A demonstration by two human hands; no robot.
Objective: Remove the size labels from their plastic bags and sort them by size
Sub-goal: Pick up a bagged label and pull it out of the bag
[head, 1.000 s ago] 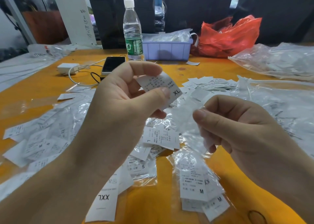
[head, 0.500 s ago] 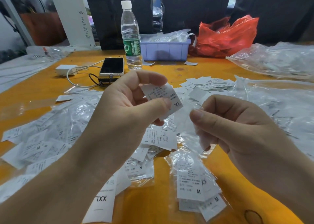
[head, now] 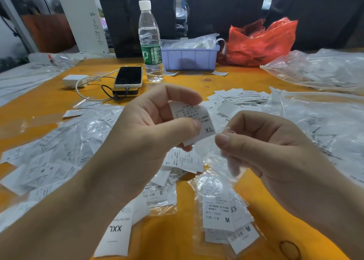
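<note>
The left hand (head: 141, 141) still pinches the XL label (head: 194, 121); the right hand (head: 262, 147), holding the emptied plastic bag (head: 212, 157), has moved closer beside it. Sorting comes next.

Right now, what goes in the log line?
left hand: pinches XL label | right hand: pinches clear bag | label out of bag, unsorted

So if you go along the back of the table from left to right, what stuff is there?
White charger → phone → water bottle → purple bin → red plastic bag → big clear bag.
</note>
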